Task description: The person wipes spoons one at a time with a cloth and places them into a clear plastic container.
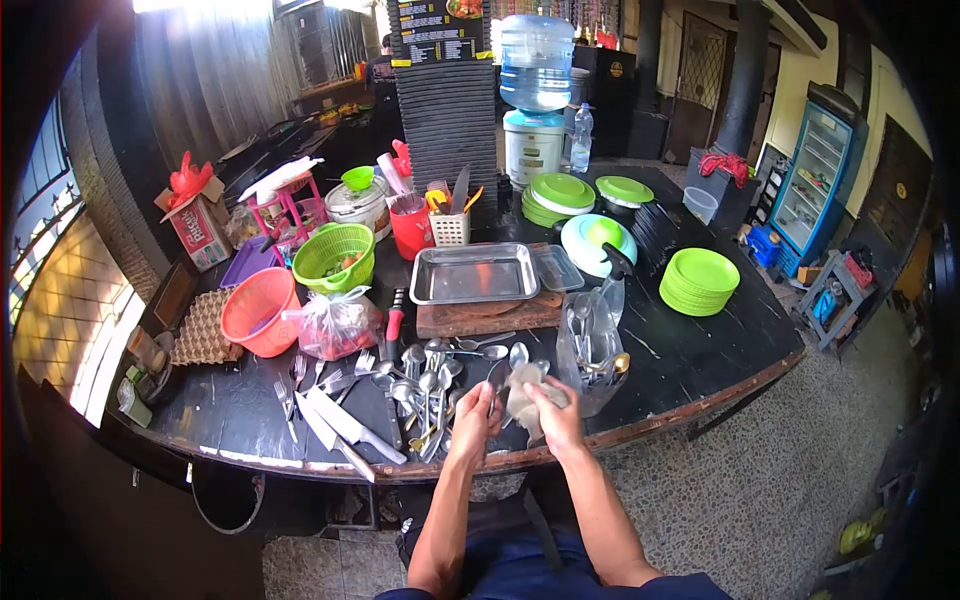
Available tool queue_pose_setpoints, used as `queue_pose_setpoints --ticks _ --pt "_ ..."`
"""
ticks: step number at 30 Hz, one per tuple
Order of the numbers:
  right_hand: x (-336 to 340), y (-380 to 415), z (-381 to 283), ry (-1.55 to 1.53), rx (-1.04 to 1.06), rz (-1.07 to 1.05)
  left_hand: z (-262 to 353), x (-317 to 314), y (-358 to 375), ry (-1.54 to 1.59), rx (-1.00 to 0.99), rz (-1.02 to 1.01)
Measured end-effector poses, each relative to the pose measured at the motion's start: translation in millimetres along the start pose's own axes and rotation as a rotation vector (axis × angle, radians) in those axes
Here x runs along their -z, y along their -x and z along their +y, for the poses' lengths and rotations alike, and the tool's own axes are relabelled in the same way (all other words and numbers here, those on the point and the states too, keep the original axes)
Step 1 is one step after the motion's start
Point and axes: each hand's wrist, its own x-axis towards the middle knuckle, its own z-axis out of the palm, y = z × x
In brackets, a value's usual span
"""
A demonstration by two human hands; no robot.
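Near the table's front edge my left hand (474, 420) is closed round the handle of a piece of cutlery, whose end is too small to make out. My right hand (553, 411) grips a beige cloth (523, 398) just beside it. Left of my hands lies a loose pile of spoons (428, 381) and forks. Two knives with broad white blades (332, 415) lie further left at the edge. Right of the cloth, a clear plastic container (595, 345) holds spoons and other cutlery.
A steel tray (474, 276) rests on a wooden board (487, 319) beyond the cutlery. Green plates (699, 280) are stacked at the right. A red basket (262, 312), a green basket (335, 257) and an egg carton (204, 328) stand at the left.
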Motion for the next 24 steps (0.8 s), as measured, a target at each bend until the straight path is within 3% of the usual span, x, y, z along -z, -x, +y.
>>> queue_pose_setpoints --ticks 1,3,4,6,8,11,13,17,19,23,24 --pt "-4.6 1.3 -5.1 0.001 -0.001 -0.003 -0.4 0.5 0.8 -0.040 -0.031 -0.004" --pt "-12.4 1.4 -16.5 0.251 0.362 0.206 -4.7 4.8 0.4 -0.075 -0.025 -0.039" --pt "-12.3 1.3 -20.6 0.250 0.361 0.207 -5.7 6.0 -0.3 -0.111 -0.020 -0.079" --pt "-10.2 1.2 -26.6 0.447 0.304 -0.088 -7.3 4.2 1.5 -0.193 -0.023 -0.111" --pt "-15.5 8.0 -26.4 0.440 0.242 -0.171 -9.7 -4.6 2.6 -0.237 -0.120 -0.016" --pt "-15.7 10.3 -19.1 0.459 0.374 -0.153 -5.2 -6.9 5.5 -0.209 -0.203 0.024" --pt "-16.2 19.8 -25.4 0.504 0.190 -0.118 -3.8 -3.6 4.3 -0.238 -0.225 0.014" --pt "-16.4 27.5 -18.1 0.492 0.179 -0.105 -13.5 0.8 -1.7 -0.309 -0.277 0.053" --pt "-13.3 27.1 -14.3 0.454 0.188 -0.123 -11.7 -1.9 2.5 -0.638 -0.435 0.209" --pt "-14.6 27.4 -6.3 0.369 0.174 -0.169 -7.7 1.0 -1.4 -0.472 -0.507 0.058" --pt "-16.1 30.0 -6.6 0.369 0.175 -0.167 -9.3 -2.7 -0.3 -0.122 -0.370 0.035"
